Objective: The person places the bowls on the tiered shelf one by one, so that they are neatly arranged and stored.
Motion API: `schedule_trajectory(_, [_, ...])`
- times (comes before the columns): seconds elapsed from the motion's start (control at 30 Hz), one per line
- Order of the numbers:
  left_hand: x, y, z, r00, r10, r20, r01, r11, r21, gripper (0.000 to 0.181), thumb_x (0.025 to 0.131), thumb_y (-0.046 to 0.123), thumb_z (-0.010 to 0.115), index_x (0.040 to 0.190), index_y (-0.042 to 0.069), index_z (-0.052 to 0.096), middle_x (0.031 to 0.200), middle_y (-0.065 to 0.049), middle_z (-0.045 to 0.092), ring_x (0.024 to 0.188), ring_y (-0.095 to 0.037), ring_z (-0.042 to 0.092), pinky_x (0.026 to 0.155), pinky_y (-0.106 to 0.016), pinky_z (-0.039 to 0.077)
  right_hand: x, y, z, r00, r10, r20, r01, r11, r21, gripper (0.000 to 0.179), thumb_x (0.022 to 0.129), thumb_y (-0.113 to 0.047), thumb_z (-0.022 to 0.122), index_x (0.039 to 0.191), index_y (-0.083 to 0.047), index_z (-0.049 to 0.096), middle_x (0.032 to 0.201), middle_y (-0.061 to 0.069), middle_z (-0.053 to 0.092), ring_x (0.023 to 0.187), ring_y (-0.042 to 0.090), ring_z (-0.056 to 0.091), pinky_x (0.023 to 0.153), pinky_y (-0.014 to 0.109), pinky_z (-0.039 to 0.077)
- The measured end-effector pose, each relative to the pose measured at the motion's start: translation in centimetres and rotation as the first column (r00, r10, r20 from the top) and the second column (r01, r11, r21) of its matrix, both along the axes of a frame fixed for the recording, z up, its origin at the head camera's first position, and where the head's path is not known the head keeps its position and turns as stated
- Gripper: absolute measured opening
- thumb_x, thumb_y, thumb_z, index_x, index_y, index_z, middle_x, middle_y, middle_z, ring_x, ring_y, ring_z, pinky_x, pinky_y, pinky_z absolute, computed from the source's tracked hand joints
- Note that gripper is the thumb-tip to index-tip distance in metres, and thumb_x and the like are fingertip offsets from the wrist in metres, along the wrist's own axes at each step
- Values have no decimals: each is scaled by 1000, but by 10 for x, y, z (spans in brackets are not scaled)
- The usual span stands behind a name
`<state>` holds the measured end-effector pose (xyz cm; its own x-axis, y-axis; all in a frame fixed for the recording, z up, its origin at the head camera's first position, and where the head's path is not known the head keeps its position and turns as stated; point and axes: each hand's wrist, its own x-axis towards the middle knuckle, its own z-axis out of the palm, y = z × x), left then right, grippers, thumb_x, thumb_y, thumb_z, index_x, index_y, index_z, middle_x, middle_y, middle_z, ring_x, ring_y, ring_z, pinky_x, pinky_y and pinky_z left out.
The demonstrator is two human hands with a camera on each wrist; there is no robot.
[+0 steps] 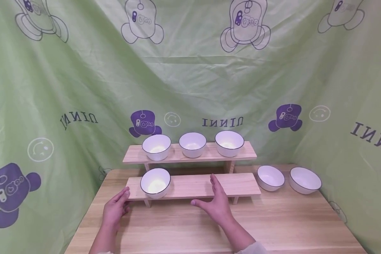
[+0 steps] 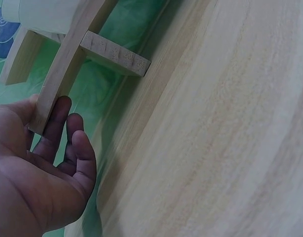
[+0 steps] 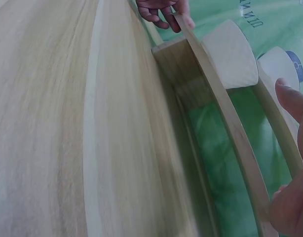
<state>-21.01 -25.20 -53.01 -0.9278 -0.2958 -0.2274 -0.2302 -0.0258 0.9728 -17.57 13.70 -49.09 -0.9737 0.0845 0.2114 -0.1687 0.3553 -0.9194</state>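
Note:
My left hand (image 1: 113,209) pinches the left end of the lower wooden shelf (image 1: 190,186), thumb on top and fingers beneath, as the left wrist view shows. One white bowl (image 1: 155,183) with a dark rim stands on that shelf toward its left end. My right hand (image 1: 218,205) is spread at the shelf's front edge, right of the middle, thumb and fingers apart with nothing between them. In the right wrist view, part of the right hand (image 3: 293,197) overlaps the near end of the board, and the left hand (image 3: 164,11) grips the far end.
Behind, a higher wooden shelf (image 1: 190,159) carries three similar bowls, a left one (image 1: 157,147), a middle one (image 1: 192,145) and a right one (image 1: 229,144). Two more, an inner bowl (image 1: 271,178) and an outer bowl (image 1: 305,180), sit on the table (image 1: 289,218). A green printed curtain (image 1: 190,81) surrounds it.

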Motion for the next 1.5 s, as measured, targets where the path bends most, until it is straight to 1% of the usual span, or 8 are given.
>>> schedule_trajectory(0.3, [0, 0, 0, 1000, 20, -9, -20, 1000, -8, 65, 94, 49, 75, 148, 16, 58, 153, -9, 54, 98, -10, 67, 81, -29, 62, 3, 9, -2, 999, -22, 25, 22, 1000, -4, 128, 65, -38, 100, 164, -11, 25, 167, 11, 32, 150, 37, 34, 122, 46, 32])
schedule_trajectory(0.5, [2, 2, 1, 999, 32, -22, -32, 999, 6, 65, 94, 48, 76, 147, 15, 59, 129, 15, 64, 99, -10, 65, 83, -29, 61, 3, 11, -3, 999, -32, 40, 32, 999, 0, 127, 66, -33, 101, 165, -12, 24, 167, 9, 31, 152, 34, 32, 123, 47, 30])
schedule_trajectory(0.6, [1, 3, 2, 999, 34, -18, -34, 999, 17, 65, 93, 47, 77, 147, 15, 59, 121, 21, 65, 100, -8, 65, 84, -29, 61, 3, 12, -5, 999, -31, 41, 31, 1000, 4, 128, 65, -35, 101, 165, -11, 24, 168, 9, 30, 152, 34, 31, 123, 47, 30])
schedule_trajectory(0.7, [0, 4, 3, 999, 42, -15, -41, 999, 21, 64, 93, 46, 77, 146, 15, 59, 125, 16, 65, 99, -8, 65, 84, -28, 61, 2, 13, -6, 999, -30, 39, 30, 1000, 9, 130, 64, -41, 100, 165, -11, 24, 168, 8, 30, 152, 33, 32, 123, 46, 30])
schedule_trajectory(0.93, [-3, 5, 4, 998, 50, -26, -50, 999, -3, 62, 95, 44, 76, 146, 13, 59, 147, -15, 58, 95, -9, 67, 88, -28, 60, 2, 17, -5, 999, -23, 44, 24, 1000, -4, 129, 65, -41, 100, 165, -11, 24, 167, 10, 31, 152, 34, 32, 123, 46, 30])
schedule_trajectory(1.1, [-4, 3, 6, 1000, 21, -16, -21, 1000, -10, 63, 96, 44, 74, 149, 14, 56, 153, -17, 51, 97, -7, 67, 93, -30, 59, 3, 28, -1, 999, -36, 36, 37, 999, -28, 127, 66, -40, 99, 164, -11, 24, 168, 12, 30, 151, 37, 31, 124, 46, 29])
schedule_trajectory(1.23, [-4, 4, 6, 1000, 22, -16, -22, 1000, -11, 64, 96, 44, 74, 148, 13, 56, 152, -17, 52, 96, -6, 66, 93, -29, 59, 5, 38, 1, 998, -59, 23, 59, 998, -18, 125, 68, -34, 99, 164, -9, 24, 167, 14, 30, 151, 40, 31, 124, 46, 29])
schedule_trajectory(1.5, [-5, 3, 6, 999, 29, -21, -30, 1000, -9, 64, 96, 43, 75, 148, 11, 56, 153, -16, 52, 96, -4, 67, 94, -28, 58, 9, 67, 1, 994, -109, 8, 108, 994, 19, 130, 67, -42, 98, 165, -8, 21, 168, 16, 27, 152, 40, 30, 125, 46, 27])
